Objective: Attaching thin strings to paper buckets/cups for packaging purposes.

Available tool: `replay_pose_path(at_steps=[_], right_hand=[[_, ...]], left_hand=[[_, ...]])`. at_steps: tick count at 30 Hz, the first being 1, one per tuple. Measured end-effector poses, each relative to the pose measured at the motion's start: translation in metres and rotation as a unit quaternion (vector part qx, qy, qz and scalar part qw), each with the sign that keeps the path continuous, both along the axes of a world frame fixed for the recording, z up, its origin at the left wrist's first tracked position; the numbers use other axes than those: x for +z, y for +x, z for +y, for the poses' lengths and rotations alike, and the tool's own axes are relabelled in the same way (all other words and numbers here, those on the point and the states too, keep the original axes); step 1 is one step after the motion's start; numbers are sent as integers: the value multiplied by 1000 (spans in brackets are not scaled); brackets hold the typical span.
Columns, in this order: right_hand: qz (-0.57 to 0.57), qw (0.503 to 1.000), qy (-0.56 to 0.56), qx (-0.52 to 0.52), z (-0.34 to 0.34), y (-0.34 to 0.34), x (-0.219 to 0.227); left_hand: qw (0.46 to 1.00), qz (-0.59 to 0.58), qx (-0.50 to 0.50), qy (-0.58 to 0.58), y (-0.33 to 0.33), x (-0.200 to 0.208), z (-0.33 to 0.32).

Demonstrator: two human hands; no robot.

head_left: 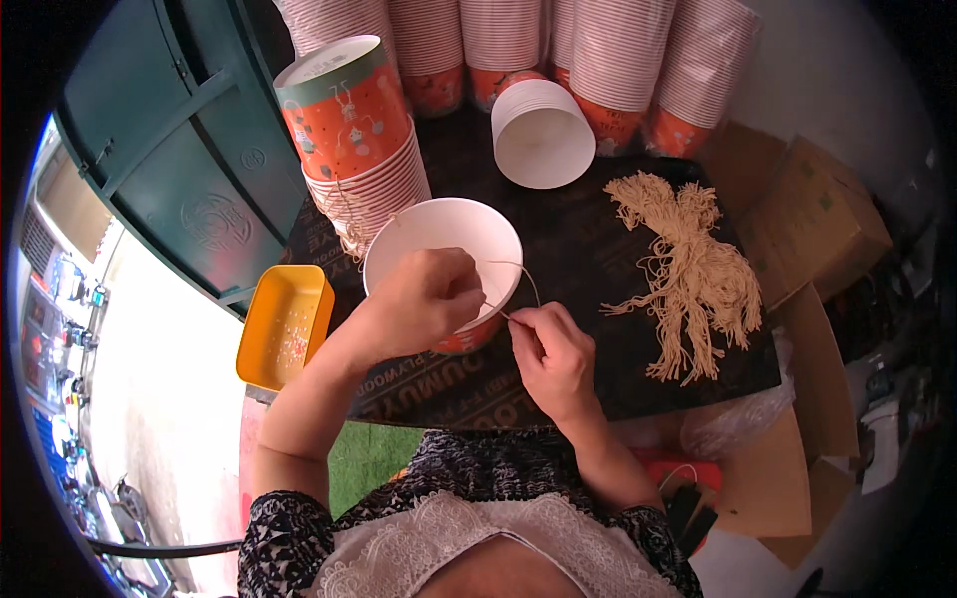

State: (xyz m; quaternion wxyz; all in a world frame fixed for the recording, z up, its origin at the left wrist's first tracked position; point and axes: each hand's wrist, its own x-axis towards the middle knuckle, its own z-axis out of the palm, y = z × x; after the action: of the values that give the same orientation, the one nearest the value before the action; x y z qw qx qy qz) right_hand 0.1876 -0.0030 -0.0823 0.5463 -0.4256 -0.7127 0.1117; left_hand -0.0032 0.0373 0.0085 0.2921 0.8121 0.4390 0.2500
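A white-lined paper bucket [461, 221] with an orange printed outside stands at the table's front middle, its mouth toward me. My left hand [429, 294] reaches over the mouth with curled fingers, pinching a thin beige string [533, 283] at the inner right side of the rim. Just outside that rim my right hand [554, 361] has thumb and forefinger closed on the same string. A loop of it arcs over the rim between the hands. The left fingertips are partly hidden.
Left of the bucket are a stack of orange buckets [344, 130] with strings hanging and a yellow tray [256, 329] holding small bits. A bundle of beige strings [688, 274] lies right. Nested buckets [543, 140] lie behind; wrapped stacks [503, 35] line the back. Cardboard boxes [827, 214] stand right.
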Motion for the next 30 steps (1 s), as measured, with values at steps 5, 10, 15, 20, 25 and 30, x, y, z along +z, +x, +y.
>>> replay_pose_path(at_steps=[5, 10, 15, 20, 25, 30], right_hand=[[25, 999, -3, 33, 3, -3, 0], [19, 999, 15, 48, 4, 2, 8], [-23, 993, 22, 111, 12, 24, 47], [-22, 985, 73, 157, 34, 22, 70], [-19, 972, 79, 220, 47, 5, 74], [-113, 961, 133, 214, 50, 28, 72]], left_hand=[[983, -155, 17, -92, 12, 4, -11], [973, -170, 4, -153, 10, -1, -4], [962, -211, -20, -172, 8, -14, 1], [953, -236, -30, -188, 14, -10, 2], [965, -224, -31, -135, 20, -13, 4], [968, -173, -23, -178, 10, -11, 9]])
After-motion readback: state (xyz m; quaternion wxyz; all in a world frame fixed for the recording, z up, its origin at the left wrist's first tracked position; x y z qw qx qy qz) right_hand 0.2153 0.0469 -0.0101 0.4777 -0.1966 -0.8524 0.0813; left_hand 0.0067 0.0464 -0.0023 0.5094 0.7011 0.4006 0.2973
